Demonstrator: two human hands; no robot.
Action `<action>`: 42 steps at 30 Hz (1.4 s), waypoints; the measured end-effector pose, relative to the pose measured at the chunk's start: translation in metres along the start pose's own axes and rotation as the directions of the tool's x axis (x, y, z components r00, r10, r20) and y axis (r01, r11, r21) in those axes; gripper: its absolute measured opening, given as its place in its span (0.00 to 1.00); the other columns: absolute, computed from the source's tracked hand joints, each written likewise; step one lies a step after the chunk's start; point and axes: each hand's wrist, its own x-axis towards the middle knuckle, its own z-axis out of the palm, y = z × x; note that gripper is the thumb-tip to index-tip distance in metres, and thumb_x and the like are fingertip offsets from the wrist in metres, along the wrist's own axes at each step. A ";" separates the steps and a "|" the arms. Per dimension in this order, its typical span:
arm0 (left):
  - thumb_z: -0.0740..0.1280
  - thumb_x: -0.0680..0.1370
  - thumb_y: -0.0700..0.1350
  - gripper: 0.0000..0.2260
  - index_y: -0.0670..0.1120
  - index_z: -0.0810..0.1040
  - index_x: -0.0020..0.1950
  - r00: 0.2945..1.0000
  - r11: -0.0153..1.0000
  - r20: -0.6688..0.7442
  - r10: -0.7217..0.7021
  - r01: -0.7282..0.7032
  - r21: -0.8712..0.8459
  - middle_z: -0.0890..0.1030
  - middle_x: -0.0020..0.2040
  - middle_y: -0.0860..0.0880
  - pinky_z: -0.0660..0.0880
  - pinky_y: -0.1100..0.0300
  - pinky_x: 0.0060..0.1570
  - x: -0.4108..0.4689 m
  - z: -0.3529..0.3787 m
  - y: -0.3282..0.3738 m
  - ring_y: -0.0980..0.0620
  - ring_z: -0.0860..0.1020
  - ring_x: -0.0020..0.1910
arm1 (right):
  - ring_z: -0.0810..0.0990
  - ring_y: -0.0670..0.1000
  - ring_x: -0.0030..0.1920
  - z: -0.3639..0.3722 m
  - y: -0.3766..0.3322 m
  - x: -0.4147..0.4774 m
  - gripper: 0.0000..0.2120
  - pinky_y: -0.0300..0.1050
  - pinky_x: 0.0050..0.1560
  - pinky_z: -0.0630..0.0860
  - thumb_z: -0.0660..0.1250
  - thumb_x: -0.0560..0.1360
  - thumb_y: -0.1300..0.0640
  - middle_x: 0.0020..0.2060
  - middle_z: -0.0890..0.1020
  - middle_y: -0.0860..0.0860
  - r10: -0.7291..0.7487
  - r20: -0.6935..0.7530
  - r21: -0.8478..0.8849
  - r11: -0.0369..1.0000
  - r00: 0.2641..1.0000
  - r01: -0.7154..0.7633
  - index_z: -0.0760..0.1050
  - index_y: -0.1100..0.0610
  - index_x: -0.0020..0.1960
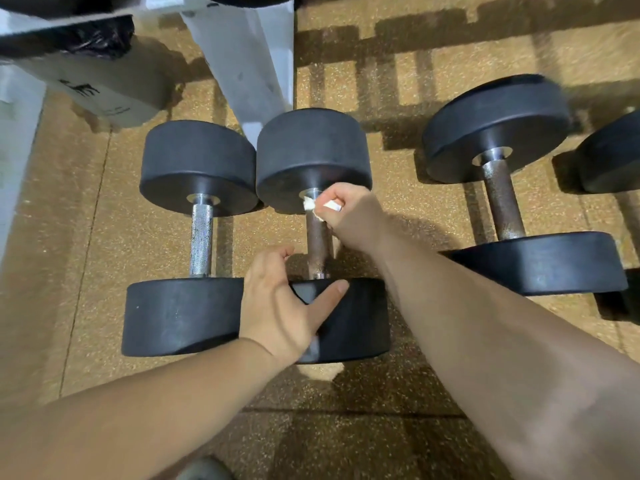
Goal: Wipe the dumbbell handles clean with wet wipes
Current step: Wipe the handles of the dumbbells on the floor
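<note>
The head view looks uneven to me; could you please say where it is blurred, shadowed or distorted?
In the head view, the right-hand dumbbell smears with motion blur along its far edge; barred shadows stripe the floor at the top; the right hand with the wipe is fairly sharp; wide-angle distortion swells both forearms near the bottom edge.

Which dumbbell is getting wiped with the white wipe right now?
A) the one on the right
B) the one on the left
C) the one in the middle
C: the right hand grips the white wipe against the far end of the handle of the middle dumbbell, and the left hand holds its near weight.
</note>
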 end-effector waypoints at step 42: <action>0.66 0.70 0.67 0.38 0.45 0.69 0.73 0.986 0.992 0.158 0.054 -0.035 -0.119 0.72 0.65 0.53 0.63 0.63 0.69 0.006 -0.028 -0.058 0.55 0.70 0.67 | 0.80 0.45 0.37 0.020 -0.004 -0.005 0.05 0.42 0.42 0.75 0.72 0.75 0.55 0.36 0.80 0.45 0.076 0.225 0.012 0.997 0.971 -0.081 0.79 0.48 0.42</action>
